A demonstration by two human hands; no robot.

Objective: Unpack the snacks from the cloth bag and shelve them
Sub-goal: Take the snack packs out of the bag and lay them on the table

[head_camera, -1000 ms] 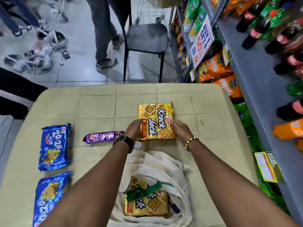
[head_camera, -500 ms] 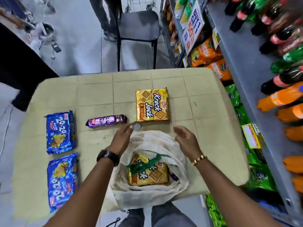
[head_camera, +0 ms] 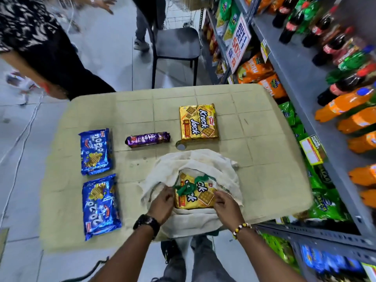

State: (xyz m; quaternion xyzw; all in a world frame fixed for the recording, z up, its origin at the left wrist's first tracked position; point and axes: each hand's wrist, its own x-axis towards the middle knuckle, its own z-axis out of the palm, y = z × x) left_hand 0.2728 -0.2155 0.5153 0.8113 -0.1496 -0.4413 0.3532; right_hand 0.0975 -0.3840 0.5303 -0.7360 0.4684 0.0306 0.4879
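Both hands down inside the mouth of the cloth bag (head_camera: 189, 218) now, no longer poised over its rim as half a second back. Left hand (head_camera: 161, 202) at the 9 o'clock edge of the yellow cracker pack in the bag (head_camera: 198, 197), fingers curled against the pack's side; right hand (head_camera: 224, 203) at its 3 o'clock edge, fingertips pinching the near corner. Seemingly grasping the pack between them, though hard to tell whether lifted or merely touched. Pack lying flat within the bag, a green ribbon (head_camera: 188, 187) draped across its top. Bag at 6 o'clock on the table (head_camera: 264, 180), its near edge hanging over the table's front.

Unchanged from the earlier frame: second yellow cracker pack (head_camera: 198, 122) flat at 12 o'clock of the bag, well apart from both hands; purple biscuit roll (head_camera: 147, 139) at 10 o'clock, lying sideways; two blue biscuit packs at 9 o'clock, far one (head_camera: 95, 151) above near one (head_camera: 100, 206), close together but not touching. Small round hole (head_camera: 180, 147) in the tabletop just beside the yellow pack's near left corner.

Black chair (head_camera: 177, 42) beyond the table at 12 o'clock. Shelves (head_camera: 295, 74) with bottles and snack bags along 3 o'clock. Another person's dark patterned sleeve (head_camera: 40, 43) at 10 o'clock, farther into view than before.
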